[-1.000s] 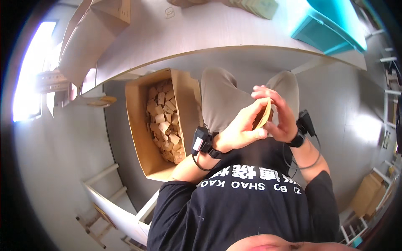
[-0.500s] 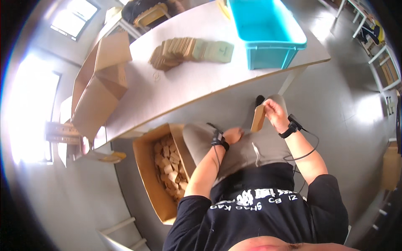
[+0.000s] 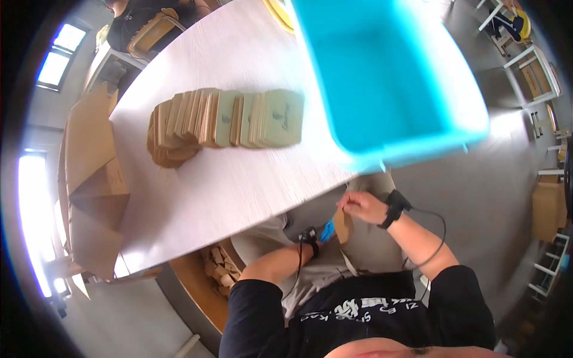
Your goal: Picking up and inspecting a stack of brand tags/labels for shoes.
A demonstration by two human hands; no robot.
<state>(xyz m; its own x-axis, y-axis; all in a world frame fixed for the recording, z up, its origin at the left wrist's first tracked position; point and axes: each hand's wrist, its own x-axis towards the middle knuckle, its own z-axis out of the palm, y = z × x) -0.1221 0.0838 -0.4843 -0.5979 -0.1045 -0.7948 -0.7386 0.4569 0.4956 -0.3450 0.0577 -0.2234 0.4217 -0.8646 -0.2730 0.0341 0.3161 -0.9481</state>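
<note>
My right hand pinches the top edge of a flat brown card, which hangs down over my lap. Close beside the card's lower part is my left hand. Its fingers are small and partly hidden, and a bright blue patch shows at them; I cannot make out what it is. Both wrists wear black straps with cables. On the white table lies a long leaning row of brown cards, some with a greenish face and a small dark print.
A turquoise bin stands at the table's right end, with a yellow thing behind it. An open cardboard box sits at the left. Another box on the floor holds small brown pieces. Someone sits beyond the table.
The view has moved closer to the table, so bin and cards look larger. My right hand still holds the card, now nearer my left hand, where blue has appeared.
</note>
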